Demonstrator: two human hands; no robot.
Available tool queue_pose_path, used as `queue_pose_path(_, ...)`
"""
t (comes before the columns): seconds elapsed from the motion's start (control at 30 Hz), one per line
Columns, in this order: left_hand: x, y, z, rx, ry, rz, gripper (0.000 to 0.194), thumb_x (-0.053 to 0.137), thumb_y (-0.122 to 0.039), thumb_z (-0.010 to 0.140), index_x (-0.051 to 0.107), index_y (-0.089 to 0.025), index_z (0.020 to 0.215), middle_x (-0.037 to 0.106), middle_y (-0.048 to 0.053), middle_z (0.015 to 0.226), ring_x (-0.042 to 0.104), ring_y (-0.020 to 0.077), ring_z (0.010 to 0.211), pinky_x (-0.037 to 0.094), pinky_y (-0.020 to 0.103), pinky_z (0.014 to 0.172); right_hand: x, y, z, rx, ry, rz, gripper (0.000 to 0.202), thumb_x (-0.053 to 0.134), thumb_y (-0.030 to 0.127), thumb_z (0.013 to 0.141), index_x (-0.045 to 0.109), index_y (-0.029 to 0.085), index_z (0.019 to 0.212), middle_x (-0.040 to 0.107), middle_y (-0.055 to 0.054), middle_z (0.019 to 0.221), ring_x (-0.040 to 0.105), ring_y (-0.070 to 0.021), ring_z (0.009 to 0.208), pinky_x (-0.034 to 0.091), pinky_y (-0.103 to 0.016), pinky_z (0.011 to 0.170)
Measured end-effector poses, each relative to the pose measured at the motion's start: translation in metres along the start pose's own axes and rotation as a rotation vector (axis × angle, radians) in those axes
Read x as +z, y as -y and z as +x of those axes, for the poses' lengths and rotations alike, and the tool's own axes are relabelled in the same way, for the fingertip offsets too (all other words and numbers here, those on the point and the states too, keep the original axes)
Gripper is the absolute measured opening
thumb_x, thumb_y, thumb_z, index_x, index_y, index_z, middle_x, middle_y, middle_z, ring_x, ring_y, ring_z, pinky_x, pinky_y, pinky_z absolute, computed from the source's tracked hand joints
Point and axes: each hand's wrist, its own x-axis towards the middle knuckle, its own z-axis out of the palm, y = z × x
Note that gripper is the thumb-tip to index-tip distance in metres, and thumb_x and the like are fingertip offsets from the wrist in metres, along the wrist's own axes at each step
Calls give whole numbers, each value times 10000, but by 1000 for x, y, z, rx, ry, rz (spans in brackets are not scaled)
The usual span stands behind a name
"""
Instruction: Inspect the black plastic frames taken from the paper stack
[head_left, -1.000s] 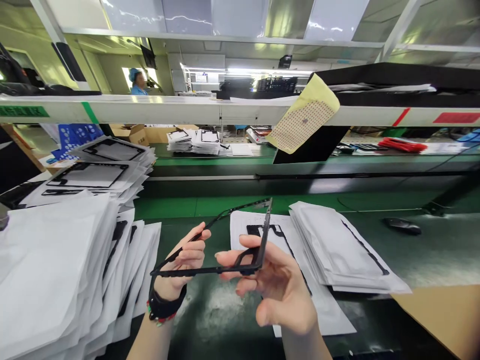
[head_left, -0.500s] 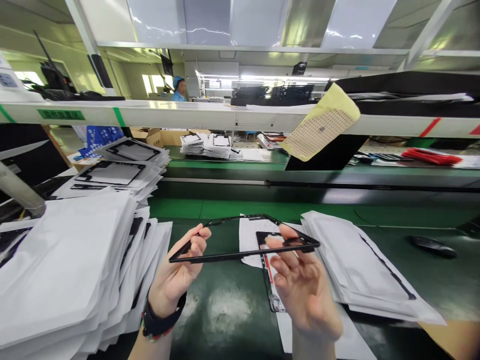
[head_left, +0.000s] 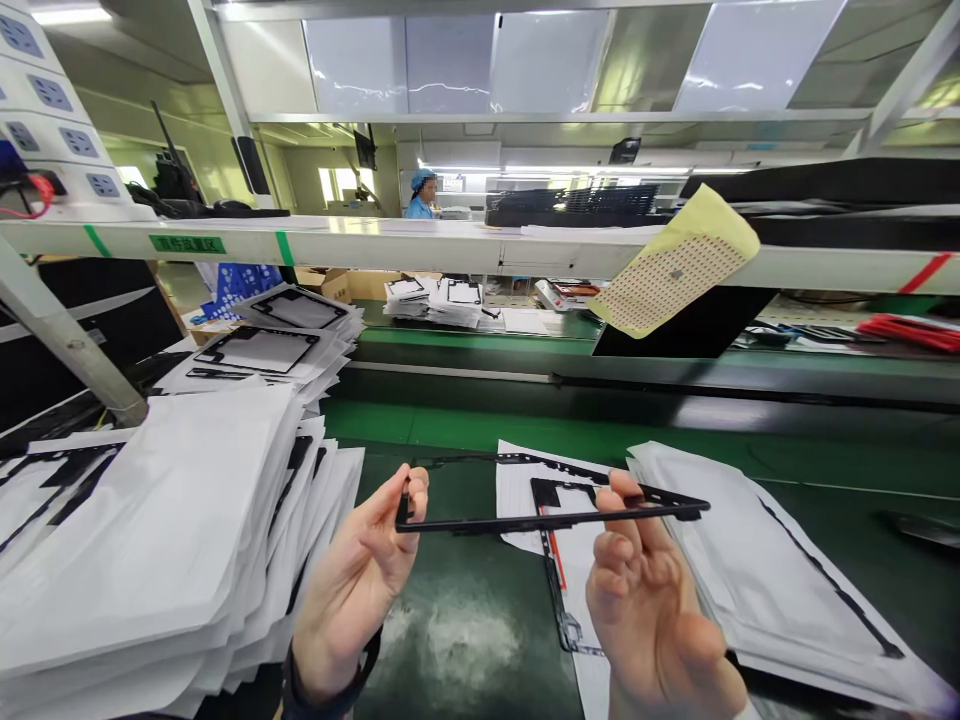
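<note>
Keep the thin black frame (head_left: pixel 551 495) level above the green surface (head_left: pixel 465 640), left hand (head_left: pixel 360 580) fingers pinched on its left corner, right hand (head_left: pixel 652 610) fingers closed under its right edge, gripping lightly at edges only, clear of the white sheet stacks (head_left: pixel 150 520).

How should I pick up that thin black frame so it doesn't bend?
Probably best by its two short ends, from left and right, as the left hand and right hand do. The black frame is thin, open-centred and lies flat, so its long bars could flex.
</note>
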Motion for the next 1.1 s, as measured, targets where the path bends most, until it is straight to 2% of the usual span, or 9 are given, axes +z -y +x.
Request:
queue_pose_path(0.13,10,11,4,133,-151,102,273,291,-171,1042,552,-104,1083,709,74,722,704,95,598,432,-2,402,-8,-4,10,-21,14,6,690,876,507,649,621,319,1263,632,-65,1230,644,-134,918,572,-170,763)
queue_pose_path(0.23,12,30,11,328,-258,369,274,322,-168,1030,581,-139,947,681,42,674,679,98,540,407,42,333,-1,-11,25,-38,-44,67,608,848,516,687,625,309,1213,677,-38,1047,623,-104,776,568,-159,711)
queue_pose_path(0.33,4,45,18,617,-199,634,69,636,-204,904,594,-162,870,700,23,713,700,127,602,402,56,333,13,-17,36,47,-98,140,448,826,411,761,630,272,1139,655,6,861,542,-44,607,501,-87,573)
queue_pose_path(0.43,-3,50,19,867,-99,808,441,902,-417,587,605,-181,812,727,2,764,723,167,686,420,64,361,23,-21,35,183,-4,190,330,806,380,790,634,214,1017,590,32,747,422,-6,470,443,-71,485)
queue_pose_path(0.5,-4,49,16,968,-81,883,499,917,-487,502,626,-192,781,727,-17,743,719,160,661,418,70,362,26,-22,30,229,61,237,282,795,376,802,611,188,906,555,40,721,348,14,429,430,-65,476)
queue_pose_path(0.57,-3,49,12,1035,-73,925,462,911,-502,502,657,-208,753,722,-33,717,706,141,620,417,78,359,27,-21,26,244,102,284,290,791,364,809,573,174,832,532,43,721,326,24,430,428,-51,490)
queue_pose_path(0.73,-1,55,0,1154,-77,1005,379,883,-546,521,707,-262,697,723,-50,684,687,129,576,398,102,343,26,-20,24,254,191,396,291,781,342,827,544,173,837,496,41,749,384,24,491,450,-23,547)
queue_pose_path(0.93,-2,61,-5,1201,-46,1063,322,886,-526,533,740,-295,702,732,-44,694,693,156,577,387,126,326,24,-21,24,290,158,446,375,772,400,827,479,171,777,425,56,736,416,24,506,478,-18,565)
queue_pose_path(1.1,-3,59,-3,1218,-50,1046,305,897,-493,544,762,-318,756,734,-40,696,697,150,588,450,126,378,18,-15,22,321,190,640,273,687,263,917,469,162,788,467,68,735,502,49,508,472,11,539)
